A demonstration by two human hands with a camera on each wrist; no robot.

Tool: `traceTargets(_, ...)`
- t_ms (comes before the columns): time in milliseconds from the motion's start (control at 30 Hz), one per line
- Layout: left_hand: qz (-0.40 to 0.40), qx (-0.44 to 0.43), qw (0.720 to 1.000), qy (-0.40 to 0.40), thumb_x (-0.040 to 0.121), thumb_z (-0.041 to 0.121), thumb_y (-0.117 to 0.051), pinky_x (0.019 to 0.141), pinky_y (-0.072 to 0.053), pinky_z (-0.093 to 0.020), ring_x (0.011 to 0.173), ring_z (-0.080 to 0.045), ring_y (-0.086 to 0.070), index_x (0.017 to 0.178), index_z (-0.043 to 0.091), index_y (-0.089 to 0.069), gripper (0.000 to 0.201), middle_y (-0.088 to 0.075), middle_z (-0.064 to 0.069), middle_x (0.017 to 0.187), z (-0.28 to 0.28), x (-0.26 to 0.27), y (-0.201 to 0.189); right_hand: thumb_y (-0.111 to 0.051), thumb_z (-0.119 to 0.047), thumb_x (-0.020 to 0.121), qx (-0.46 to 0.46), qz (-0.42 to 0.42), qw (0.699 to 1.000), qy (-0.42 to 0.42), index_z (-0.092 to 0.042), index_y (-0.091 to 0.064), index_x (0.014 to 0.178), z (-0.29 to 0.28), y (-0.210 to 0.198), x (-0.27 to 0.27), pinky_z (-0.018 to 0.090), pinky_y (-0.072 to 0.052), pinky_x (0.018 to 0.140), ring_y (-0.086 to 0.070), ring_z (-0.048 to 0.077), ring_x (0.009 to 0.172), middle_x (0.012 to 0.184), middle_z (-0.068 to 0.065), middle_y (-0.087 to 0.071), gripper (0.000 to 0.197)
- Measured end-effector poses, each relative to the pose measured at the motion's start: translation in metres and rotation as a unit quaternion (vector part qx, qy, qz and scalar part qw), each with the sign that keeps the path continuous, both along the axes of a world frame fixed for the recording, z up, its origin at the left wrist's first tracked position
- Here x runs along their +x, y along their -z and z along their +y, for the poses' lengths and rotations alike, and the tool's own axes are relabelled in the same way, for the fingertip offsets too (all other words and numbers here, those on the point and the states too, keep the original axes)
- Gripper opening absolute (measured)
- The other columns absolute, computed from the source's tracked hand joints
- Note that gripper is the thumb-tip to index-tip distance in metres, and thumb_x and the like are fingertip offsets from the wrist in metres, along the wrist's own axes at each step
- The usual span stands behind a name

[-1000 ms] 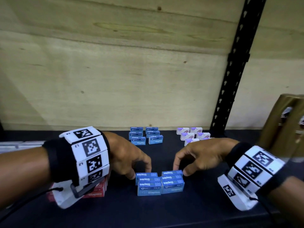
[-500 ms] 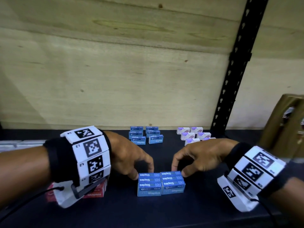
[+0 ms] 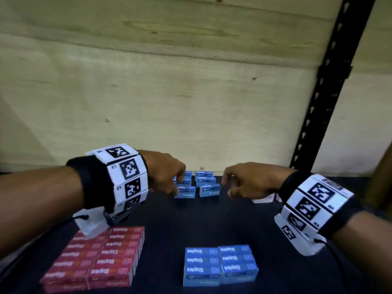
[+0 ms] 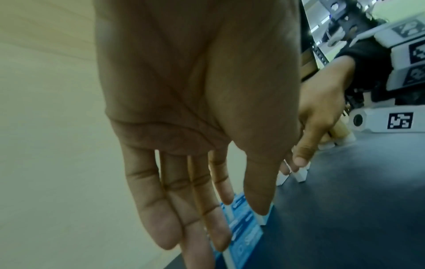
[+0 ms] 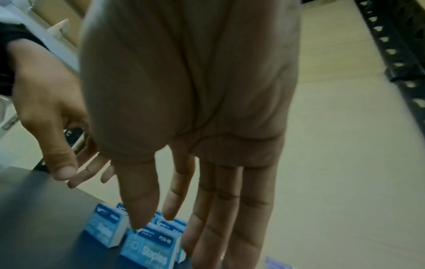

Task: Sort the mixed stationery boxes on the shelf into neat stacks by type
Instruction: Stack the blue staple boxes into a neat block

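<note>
- Fingers (image 4: 165, 209) of left hand (image 3: 165, 172) straight and slightly spread, released, gripping nothing; tips pointed down at the left column of the rear blue staple boxes (image 3: 197, 184); actual contact impossible to tell.
- Fingers (image 5: 250, 209) of right hand (image 3: 250, 181) likewise straight and relaxed, holding nothing; thumb tip just over the nearest box of the right column, contact unclear.
- Hands facing each other, one on each side of the rear blue staple boxes, palms turned inward.
- Rear blue staple boxes at the back of the shelf (image 3: 191, 221), close to the plywood wall (image 3: 169, 102); two short columns side by side with a narrow gap between, front boxes labelled "Staples".
- White boxes (image 3: 263, 200) just beside and partly under the right hand, mostly hidden by it.
- Front blue stack (image 3: 220, 264) near the front edge of the shelf, well apart from the rear group; two neat columns touching each other, labels facing up.
- Red stack (image 3: 99, 257) to the left of the front blue stack, apart from it; two columns of red "Staples" boxes lying flush, partly under the left wrist.
- Marker bands (image 3: 125, 177) around both wrists.
- Black upright (image 3: 331, 81) with punched holes at the right, in front of the plywood wall.
</note>
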State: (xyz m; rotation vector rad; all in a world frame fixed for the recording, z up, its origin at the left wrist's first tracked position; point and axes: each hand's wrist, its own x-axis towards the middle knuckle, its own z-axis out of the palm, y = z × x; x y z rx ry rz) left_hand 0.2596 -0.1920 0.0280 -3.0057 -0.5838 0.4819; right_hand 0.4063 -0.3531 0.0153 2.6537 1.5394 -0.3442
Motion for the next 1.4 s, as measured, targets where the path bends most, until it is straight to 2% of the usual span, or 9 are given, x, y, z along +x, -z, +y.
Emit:
traceTargets(267,0.02,0.041,0.999,0.01,0.089,0.04,-0.066,0.071,-0.039,-0.026,0.082,-0.014,-0.052,0.115,0.021,-0.06,0.033,-0.059,0.004,0.099,0.013,0.028,0.015,-0.07,-0.025,0.09,-0.014,-0.05,0.999,-0.01,-0.024,-0.061,0.124,0.042,0.012,0.016,0.029,-0.045,0.084,-0.058,0.02,0.103,0.122,0.0,-0.062,0.035)
traceTargets(367,0.012,0.056,0.998,0.025,0.09,0.031,-0.066,0.067,-0.041,-0.024,0.068,-0.012,-0.05,0.096,0.027,-0.058,0.011,-0.055,0.006,0.082,0.017,0.035,0.023,-0.071,-0.02,0.089,-0.02,-0.045,0.999,-0.004,-0.019,-0.065,0.116,0.05,0.017,0.02,0.029,-0.048,0.083,-0.06,0.021,0.096,0.117,0.002,-0.067,0.028)
traceTargets(533,0.003,0.076,0.996,0.048,0.091,0.025,-0.064,0.073,-0.042,-0.021,0.08,-0.011,-0.049,0.068,0.029,-0.041,0.032,-0.052,0.006,0.09,0.02,0.039,0.027,-0.067,-0.021,0.092,-0.028,-0.022,0.999,-0.013,-0.017,-0.063,0.109,0.051,0.016,0.021,0.028,-0.047,0.079,-0.059,0.018,0.088,0.087,-0.005,-0.066,0.018)
traceTargets(633,0.032,0.04,0.998,0.044,0.09,0.033,-0.066,0.057,-0.039,-0.018,0.064,-0.007,-0.049,0.085,0.023,-0.059,0.013,-0.053,0.01,0.072,0.01,0.038,0.022,-0.066,-0.027,0.093,-0.049,0.013,0.999,-0.017,-0.021,-0.061,0.1,0.044,0.014,0.018,0.033,-0.052,0.085,-0.069,0.021,0.09,0.088,0.001,-0.073,0.011)
traceTargets(733,0.064,0.005,0.997,0.051,0.089,0.037,-0.067,0.057,-0.036,-0.017,0.073,-0.008,-0.05,0.11,0.017,-0.064,0.029,-0.057,0.01,0.08,-0.002,0.032,0.017,-0.067,-0.029,0.092,-0.055,0.028,0.998,-0.031,-0.018,-0.067,0.102,0.033,0.012,0.012,0.029,-0.05,0.081,-0.069,0.019,0.092,0.098,0.004,-0.075,0.015)
traceTargets(867,0.072,-0.031,0.995,0.065,0.086,0.039,-0.069,0.067,-0.042,-0.022,0.081,-0.01,-0.054,0.108,0.018,-0.067,0.03,-0.062,0.008,0.093,-0.019,0.017,0.016,-0.069,-0.031,0.09,-0.048,0.034,0.997,-0.04,-0.022,-0.066,0.099,0.013,0.013,0.0,0.023,-0.044,0.068,-0.058,0.01,0.081,0.087,-0.01,-0.066,0.013)
traceTargets(1000,0.08,-0.056,0.993,0.07,0.087,0.038,-0.068,0.079,-0.048,-0.027,0.085,-0.01,-0.057,0.109,0.019,-0.067,0.029,-0.065,0.008,0.095,-0.034,0.002,0.014,-0.069,-0.031,0.09,-0.049,0.057,0.997,-0.028,-0.02,-0.066,0.101,-0.006,0.014,-0.01,0.034,-0.054,0.082,-0.06,0.014,0.083,0.086,-0.01,-0.063,0.017)
traceTargets(1267,0.087,-0.045,0.992,0.08,0.086,0.04,-0.069,0.081,-0.048,-0.026,0.087,-0.01,-0.056,0.109,0.021,-0.067,0.03,-0.064,0.009,0.097,-0.05,-0.021,0.013,-0.071,-0.028,0.089,-0.064,0.097,0.993,-0.018,-0.024,-0.066,0.1,-0.04,0.011,-0.025,0.043,-0.056,0.092,-0.061,0.013,0.086,0.092,-0.006,-0.067,0.012)
traceTargets(1400,0.09,-0.053,0.991,0.078,0.086,0.041,-0.069,0.08,-0.047,-0.026,0.087,-0.008,-0.056,0.11,0.023,-0.065,0.031,-0.063,0.011,0.097,-0.055,-0.03,0.012,-0.071,-0.03,0.089,-0.065,0.107,0.992,-0.022,-0.023,-0.068,0.106,-0.051,0.01,-0.029,0.037,-0.055,0.094,-0.066,0.016,0.095,0.104,-0.003,-0.072,0.018)
